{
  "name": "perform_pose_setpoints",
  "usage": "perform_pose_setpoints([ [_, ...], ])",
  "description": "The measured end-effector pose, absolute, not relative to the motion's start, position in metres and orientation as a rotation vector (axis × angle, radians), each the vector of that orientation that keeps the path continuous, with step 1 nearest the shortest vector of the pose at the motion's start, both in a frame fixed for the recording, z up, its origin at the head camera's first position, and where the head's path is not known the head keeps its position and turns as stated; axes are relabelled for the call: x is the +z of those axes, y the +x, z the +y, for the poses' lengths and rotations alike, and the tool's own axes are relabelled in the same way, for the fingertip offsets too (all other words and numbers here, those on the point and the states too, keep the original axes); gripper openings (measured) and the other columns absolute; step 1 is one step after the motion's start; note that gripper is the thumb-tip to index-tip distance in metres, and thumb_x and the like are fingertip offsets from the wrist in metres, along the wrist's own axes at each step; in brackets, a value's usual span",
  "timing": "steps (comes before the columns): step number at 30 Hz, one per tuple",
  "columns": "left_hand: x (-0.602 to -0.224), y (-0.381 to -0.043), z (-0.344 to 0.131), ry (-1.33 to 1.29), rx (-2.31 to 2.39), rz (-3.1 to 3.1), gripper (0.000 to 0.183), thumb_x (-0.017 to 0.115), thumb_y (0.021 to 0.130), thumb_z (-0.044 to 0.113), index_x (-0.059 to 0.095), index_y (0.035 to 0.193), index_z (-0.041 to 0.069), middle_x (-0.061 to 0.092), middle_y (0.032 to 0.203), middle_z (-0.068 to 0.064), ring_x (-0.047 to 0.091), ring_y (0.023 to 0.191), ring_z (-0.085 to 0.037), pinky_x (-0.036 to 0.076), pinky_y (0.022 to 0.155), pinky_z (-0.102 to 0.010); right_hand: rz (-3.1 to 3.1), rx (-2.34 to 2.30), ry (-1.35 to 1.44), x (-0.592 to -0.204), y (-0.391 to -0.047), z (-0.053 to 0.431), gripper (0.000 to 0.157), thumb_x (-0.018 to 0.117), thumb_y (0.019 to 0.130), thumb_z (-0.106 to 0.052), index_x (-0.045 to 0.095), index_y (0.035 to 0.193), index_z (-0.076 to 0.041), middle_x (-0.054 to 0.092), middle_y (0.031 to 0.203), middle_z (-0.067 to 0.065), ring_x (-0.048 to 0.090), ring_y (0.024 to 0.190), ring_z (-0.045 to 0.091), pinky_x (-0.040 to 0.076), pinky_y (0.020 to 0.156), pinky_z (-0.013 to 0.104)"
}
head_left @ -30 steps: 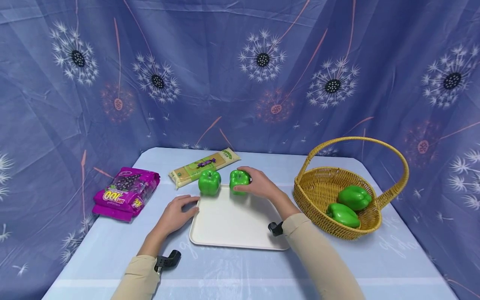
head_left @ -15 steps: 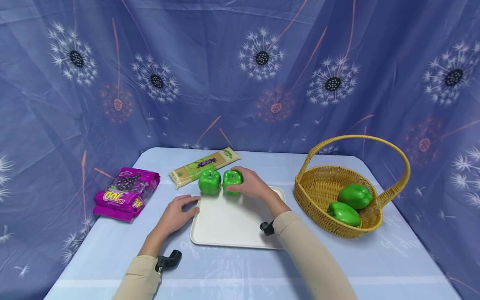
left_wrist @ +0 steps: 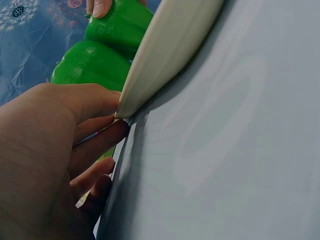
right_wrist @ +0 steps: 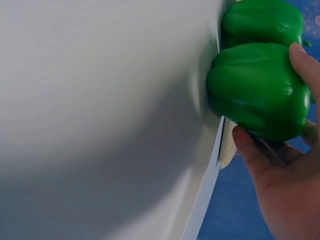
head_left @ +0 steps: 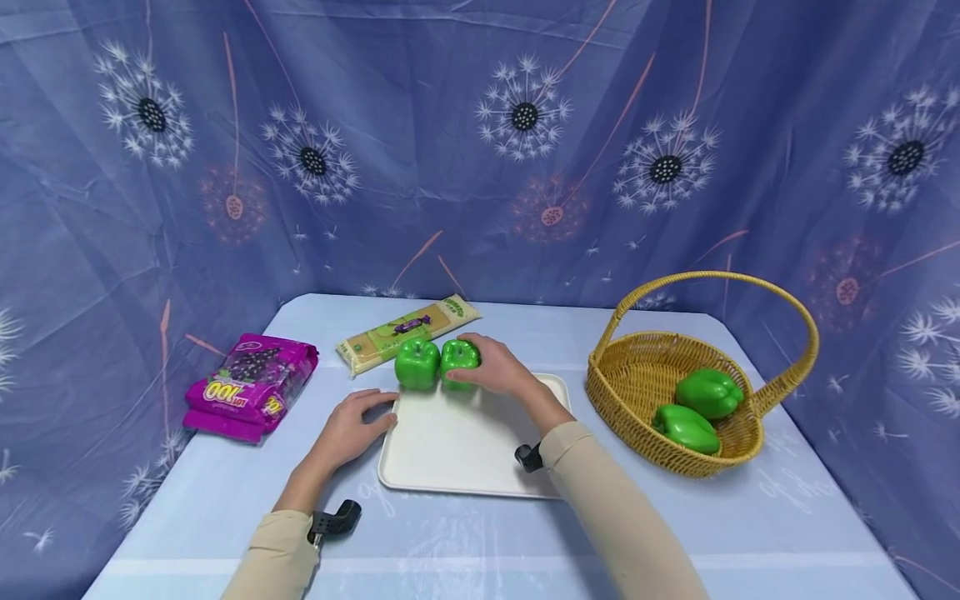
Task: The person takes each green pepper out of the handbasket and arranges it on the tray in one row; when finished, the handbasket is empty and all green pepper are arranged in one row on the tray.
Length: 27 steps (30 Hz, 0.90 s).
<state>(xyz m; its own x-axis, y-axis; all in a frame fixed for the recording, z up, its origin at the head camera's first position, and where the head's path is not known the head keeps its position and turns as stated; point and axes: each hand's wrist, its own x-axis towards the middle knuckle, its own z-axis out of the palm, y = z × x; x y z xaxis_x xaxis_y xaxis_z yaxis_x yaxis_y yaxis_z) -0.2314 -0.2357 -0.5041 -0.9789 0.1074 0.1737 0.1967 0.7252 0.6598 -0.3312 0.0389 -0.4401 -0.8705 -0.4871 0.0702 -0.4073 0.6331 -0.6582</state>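
- Head view: the person's right hand [head_left: 497,367] grips the right-hand green bell pepper [head_left: 456,362], thumb on the near side and fingers behind.
- That pepper sits stem-up by the far edge of the white tray [head_left: 465,446], left of that edge's middle; I cannot tell whether its full weight is on the tray.
- Just beside it, at the tray's far-left corner, stands the left-hand green bell pepper [head_left: 417,364], also stem-up.
- At the tray's left edge, near that same corner, is the left hand [head_left: 352,429]; its fingers are relaxed and slightly bent, and the left wrist view shows tips touching the outer rim.
- From the right wrist view, fingertips press against two sides of the gripped pepper.
- A flat yellow packet [head_left: 408,333] lies slanted on the table [head_left: 442,550], between the tray's far edge and the table's far edge.
- Near the table's left edge lies a shiny purple bag [head_left: 251,387].
- Toward the table's right edge stands a wicker basket [head_left: 622,419] with a tall arched handle; in its right part lie an upper basket pepper [head_left: 708,394] and a lower basket pepper [head_left: 686,429], both green.
- Behind the table's far edge hangs a blue dandelion-print cloth [head_left: 420,167].
- Beige sleeves [head_left: 622,508] cover both forearms; the right one hides the tray's near-right corner from me.
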Motion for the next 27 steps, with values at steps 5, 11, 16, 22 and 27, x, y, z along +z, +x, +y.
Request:
perform_pose_setpoints([
  [5, -0.503, -0.23, -0.236, -0.246, -1.088, -2.804, 0.039, 0.069, 0.089, 0.031, 0.066, 0.125, 0.016, 0.052, 0.134, -0.018, 0.043, 0.127, -0.038, 0.03, 0.105, -0.059, 2.736, -1.048, -0.756, -0.44, -0.33, 0.038, 0.083, 0.076, 0.077, -0.052, 0.043, 0.144, -0.015, 0.055, 0.127, 0.005, 0.055, 0.106, 0.019, 0.048, 0.089, 0.035],
  [11, -0.504, -0.231, -0.236, -0.236, -1.086, -2.816, 0.04, 0.068, 0.09, 0.033, 0.065, 0.126, 0.017, 0.051, 0.135, -0.018, 0.042, 0.128, -0.038, 0.03, 0.105, -0.059, 2.732, -1.049, -0.736, -0.439, -0.328, 0.042, 0.095, 0.073, 0.077, -0.058, 0.029, 0.151, -0.017, 0.043, 0.144, 0.01, 0.044, 0.127, 0.025, 0.038, 0.104, 0.042],
  [16, -0.503, -0.232, -0.237, -0.242, -1.085, -2.815, 0.04, 0.067, 0.09, 0.034, 0.065, 0.126, 0.017, 0.051, 0.135, -0.019, 0.042, 0.127, -0.039, 0.03, 0.105, -0.06, 2.728, -1.091, -0.711, -0.434, -0.327, 0.049, 0.096, 0.072, 0.077, -0.059, 0.025, 0.152, -0.021, 0.043, 0.144, 0.009, 0.043, 0.129, 0.026, 0.038, 0.103, 0.045],
  [22, -0.503, -0.231, -0.236, -0.249, -1.089, -2.819, 0.04, 0.067, 0.089, 0.032, 0.065, 0.126, 0.016, 0.052, 0.135, -0.019, 0.043, 0.128, -0.038, 0.029, 0.105, -0.06, 2.694, -1.134, -0.706, -0.428, -0.33, 0.059, 0.097, 0.071, 0.076, -0.061, 0.027, 0.152, -0.02, 0.046, 0.14, 0.008, 0.047, 0.125, 0.028, 0.045, 0.096, 0.043],
  [27, -0.501, -0.23, -0.235, -0.254, -1.094, -2.816, 0.04, 0.068, 0.09, 0.031, 0.065, 0.126, 0.016, 0.052, 0.135, -0.019, 0.042, 0.128, -0.039, 0.029, 0.105, -0.061, 2.71, -1.147, -0.734, -0.419, -0.33, 0.068, 0.093, 0.072, 0.078, -0.058, 0.031, 0.15, -0.017, 0.046, 0.139, 0.007, 0.048, 0.124, 0.028, 0.045, 0.097, 0.04],
])
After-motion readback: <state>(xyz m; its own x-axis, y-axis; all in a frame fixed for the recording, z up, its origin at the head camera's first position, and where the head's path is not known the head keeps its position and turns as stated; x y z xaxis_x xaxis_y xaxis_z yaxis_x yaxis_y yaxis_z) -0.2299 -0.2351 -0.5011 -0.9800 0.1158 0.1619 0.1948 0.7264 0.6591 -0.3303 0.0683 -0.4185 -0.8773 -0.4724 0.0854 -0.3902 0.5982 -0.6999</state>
